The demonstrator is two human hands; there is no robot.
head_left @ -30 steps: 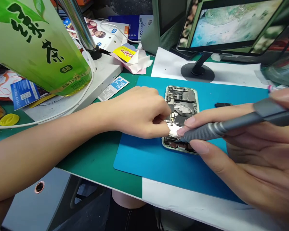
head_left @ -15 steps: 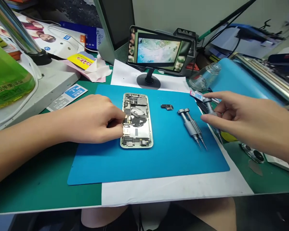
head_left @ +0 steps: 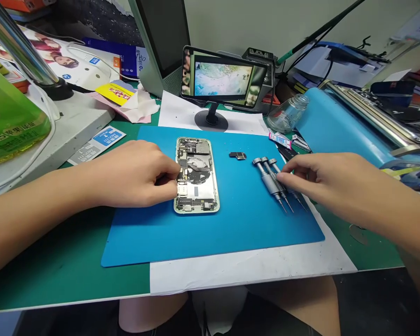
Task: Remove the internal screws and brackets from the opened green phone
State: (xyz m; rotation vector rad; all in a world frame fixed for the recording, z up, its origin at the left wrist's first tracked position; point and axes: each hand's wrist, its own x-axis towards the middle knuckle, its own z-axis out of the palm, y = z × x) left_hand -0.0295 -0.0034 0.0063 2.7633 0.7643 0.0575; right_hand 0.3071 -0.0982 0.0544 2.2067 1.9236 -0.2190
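Note:
An opened phone (head_left: pixel 203 192) lies on the blue mat (head_left: pixel 210 238), its back cover off and its inner boards showing. My left hand (head_left: pixel 136 175) is closed at its left edge, thumb and curled fingers pinching the frame. To the right, my right hand (head_left: pixel 325 179) has its fingers closed around a grey precision screwdriver (head_left: pixel 273 162), whose shaft they partly hide. This tool lies at the mat's right side beside two similar screwdrivers (head_left: pixel 270 184), tips pointing towards me. A small black phone part (head_left: pixel 238 155) rests between the phone and the tools.
Behind the mat, a small display (head_left: pixel 222 79) stands on a round base. A glass jar (head_left: pixel 289 113) and a blue roll (head_left: pixel 322 121) are at the back right. On the left are a white box (head_left: pixel 87 114) and a green pouch (head_left: pixel 14 121).
My right hand has brought the third screwdriver leftwards, down beside the other two. My left hand keeps its place at the phone. The view has shifted slightly.

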